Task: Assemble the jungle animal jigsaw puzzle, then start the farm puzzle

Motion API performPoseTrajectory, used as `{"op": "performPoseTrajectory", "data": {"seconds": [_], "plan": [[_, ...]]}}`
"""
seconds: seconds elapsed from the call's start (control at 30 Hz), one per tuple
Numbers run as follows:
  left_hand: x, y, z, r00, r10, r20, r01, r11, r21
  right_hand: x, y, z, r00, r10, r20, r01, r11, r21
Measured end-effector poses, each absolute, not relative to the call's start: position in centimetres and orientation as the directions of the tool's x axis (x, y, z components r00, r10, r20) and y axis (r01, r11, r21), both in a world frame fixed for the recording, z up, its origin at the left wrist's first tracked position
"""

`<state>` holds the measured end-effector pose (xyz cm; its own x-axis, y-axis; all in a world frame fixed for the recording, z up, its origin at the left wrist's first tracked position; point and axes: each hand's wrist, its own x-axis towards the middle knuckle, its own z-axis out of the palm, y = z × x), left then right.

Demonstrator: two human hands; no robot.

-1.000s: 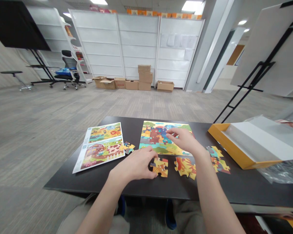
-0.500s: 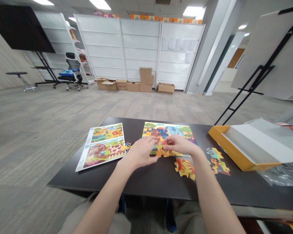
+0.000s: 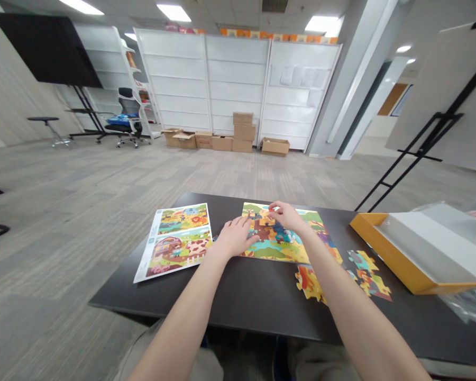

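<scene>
Puzzle (image 3: 280, 250) on counter (image 3: 254, 301), looks mostly built. Left hand (image 3: 233, 238) spread at puzzle's left edge. Right hand (image 3: 289, 218) curled over its far part; can't tell if pinching anything. Loose pieces (image 3: 310, 283) sit off puzzle's near-right side, not in yet.

Both forearms reaching forward, left hand (image 3: 235, 237) palm down, right hand (image 3: 286, 216) bent, fingers curled
</scene>
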<state>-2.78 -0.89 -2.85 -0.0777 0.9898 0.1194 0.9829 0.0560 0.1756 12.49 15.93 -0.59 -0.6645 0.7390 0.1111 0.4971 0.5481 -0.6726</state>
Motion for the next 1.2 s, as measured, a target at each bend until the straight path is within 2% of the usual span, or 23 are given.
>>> {"op": "performPoseTrajectory", "data": {"seconds": [0.17, 0.4, 0.57, 0.63, 0.8, 1.03, 1.2], "plan": [[-2.7, -1.1, -2.6, -0.089, 0.988, 0.124, 0.982, 0.066, 0.179, 11.2, 16.2, -2.5, -0.642, 0.754, 0.138, 0.515, 0.558, -0.651], [-2.6, -1.0, -2.6, -0.094, 0.986, 0.134, 0.978, 0.067, 0.198, 10.9, 15.8, -3.1, -0.677, 0.711, 0.191, 0.576, 0.673, -0.464], [-2.7, -1.0, -2.7, -0.089, 0.987, 0.135, 0.975, 0.059, 0.212, 11.1, 14.7, -2.8, -0.660, 0.719, 0.219, 0.639, 0.690, -0.340], [-2.7, -1.0, -2.7, -0.088, 0.987, 0.135, 0.976, 0.058, 0.210, 11.3, 14.3, -2.9, -0.683, 0.690, 0.239, 0.615, 0.720, -0.321], [-2.5, -1.2, -2.6, -0.087, 0.986, 0.142, 0.977, 0.057, 0.205, 11.7, 14.1, -3.3, -0.814, 0.523, 0.253, 0.448, 0.843, -0.298], [-2.5, -1.2, -2.5, -0.095, 0.986, 0.135, 0.976, 0.066, 0.209, 11.7, 13.7, -3.1, -0.805, 0.547, 0.230, 0.491, 0.831, -0.261], [-2.5, -1.2, -2.6, -0.098, 0.985, 0.139, 0.975, 0.067, 0.212, 11.6, 13.3, -3.0, -0.824, 0.520, 0.227, 0.479, 0.852, -0.213]]}}
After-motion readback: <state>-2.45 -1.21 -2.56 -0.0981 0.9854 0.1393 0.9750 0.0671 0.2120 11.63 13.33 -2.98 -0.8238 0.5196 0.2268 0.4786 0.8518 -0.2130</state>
